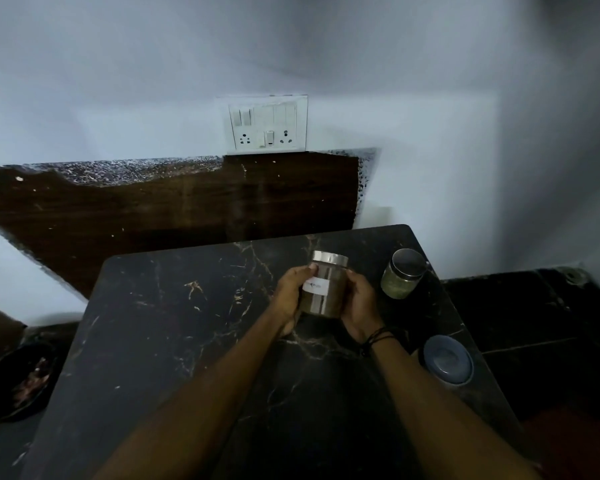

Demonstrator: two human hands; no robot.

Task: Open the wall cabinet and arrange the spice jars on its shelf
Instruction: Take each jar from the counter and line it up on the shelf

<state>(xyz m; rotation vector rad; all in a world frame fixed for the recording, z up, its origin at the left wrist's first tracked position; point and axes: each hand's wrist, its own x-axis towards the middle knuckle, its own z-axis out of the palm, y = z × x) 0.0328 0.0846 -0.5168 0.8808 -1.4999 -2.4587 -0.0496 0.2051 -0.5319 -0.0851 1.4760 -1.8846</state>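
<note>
A glass spice jar [324, 289] with a steel lid, a white label and brown powder is held over the black marble table [194, 341]. My left hand [290, 296] grips its left side and my right hand [359, 306] grips its right side. A second jar [400, 273] with a steel lid and greenish contents stands on the table to the right. A third container with a blue lid [447, 358] stands at the table's right edge, beside my right forearm. No wall cabinet is in view.
A white switch and socket plate [267, 124] is on the pale wall behind the table. A dark wooden panel [170, 209] runs along the wall below it. The floor is dark on the right; a dark object [28, 379] lies low at left.
</note>
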